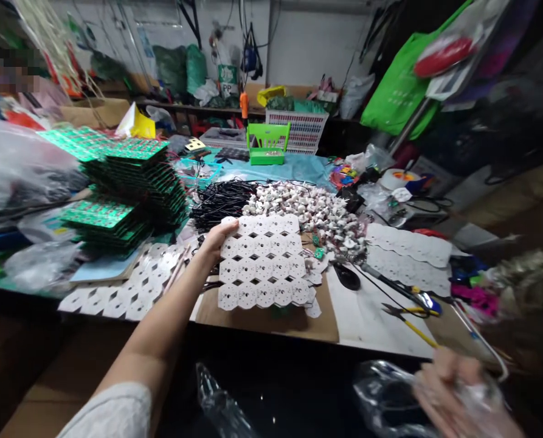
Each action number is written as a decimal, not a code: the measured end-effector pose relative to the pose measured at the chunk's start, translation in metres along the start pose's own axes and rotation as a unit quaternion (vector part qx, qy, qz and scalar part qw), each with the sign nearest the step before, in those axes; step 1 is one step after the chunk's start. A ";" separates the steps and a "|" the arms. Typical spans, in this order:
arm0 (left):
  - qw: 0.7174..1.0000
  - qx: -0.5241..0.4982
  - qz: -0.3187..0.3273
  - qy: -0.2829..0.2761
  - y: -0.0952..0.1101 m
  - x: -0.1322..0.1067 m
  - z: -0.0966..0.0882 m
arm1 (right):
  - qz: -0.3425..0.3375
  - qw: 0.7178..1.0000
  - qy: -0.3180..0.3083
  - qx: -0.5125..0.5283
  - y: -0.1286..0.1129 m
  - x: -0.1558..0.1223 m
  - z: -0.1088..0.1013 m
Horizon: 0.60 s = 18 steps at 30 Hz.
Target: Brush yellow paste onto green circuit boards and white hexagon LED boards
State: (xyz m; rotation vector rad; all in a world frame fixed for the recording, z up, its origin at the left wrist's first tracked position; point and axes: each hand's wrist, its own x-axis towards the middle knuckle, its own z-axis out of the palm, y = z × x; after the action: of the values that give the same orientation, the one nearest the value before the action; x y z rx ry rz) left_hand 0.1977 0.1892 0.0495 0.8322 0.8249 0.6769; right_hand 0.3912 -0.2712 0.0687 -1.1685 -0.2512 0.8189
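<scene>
My left hand [221, 237] reaches forward and grips the upper left edge of a stack of white circuit board panels [264, 258]. The panels have scalloped edges and diamond-shaped cutouts, and they are tilted up facing me above the brown cardboard [307, 322]. At the lower right, my right hand [453, 389] is closed on a clear plastic bag [380, 395], which hangs over the front of the table; the hand is somewhat blurred. More white panels lie at the left [134, 286] and right [408, 258] of the table.
Stacks of green circuit boards [138, 176] stand at the left. Behind my left hand lie black cables [221, 201] and a heap of small white parts [303, 210]. Yellow-handled cutters [410, 322] rest at the right. A small green chair-shaped holder [267, 146] stands farther back. Another person is at far left.
</scene>
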 end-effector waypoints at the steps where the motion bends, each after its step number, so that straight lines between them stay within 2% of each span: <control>1: 1.000 0.009 -0.001 -0.002 -0.005 0.007 0.007 | 0.007 1.000 0.000 0.016 0.010 0.000 0.008; 3: 1.000 0.029 -0.004 -0.002 -0.015 0.019 0.016 | 0.033 0.999 -0.016 0.030 0.029 0.005 0.028; 6: 0.997 0.070 -0.016 0.007 -0.022 0.033 0.022 | 0.107 0.992 -0.064 0.008 0.048 0.020 0.057; 11: 0.981 0.191 -0.028 0.019 -0.023 0.049 0.023 | 0.153 0.983 -0.106 -0.014 0.057 0.038 0.082; 14: 0.951 0.306 -0.024 0.036 -0.021 0.055 0.019 | 0.170 0.979 -0.109 -0.017 0.060 0.044 0.087; 18: 0.890 0.451 0.005 0.073 -0.018 0.058 0.016 | 0.181 0.978 -0.099 -0.019 0.062 0.050 0.091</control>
State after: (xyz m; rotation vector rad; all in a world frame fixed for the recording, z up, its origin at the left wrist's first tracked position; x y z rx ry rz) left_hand 0.2441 0.2199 0.0201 1.6355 1.2999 0.3367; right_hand 0.3470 -0.1625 0.0388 -1.1872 -0.2206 1.2579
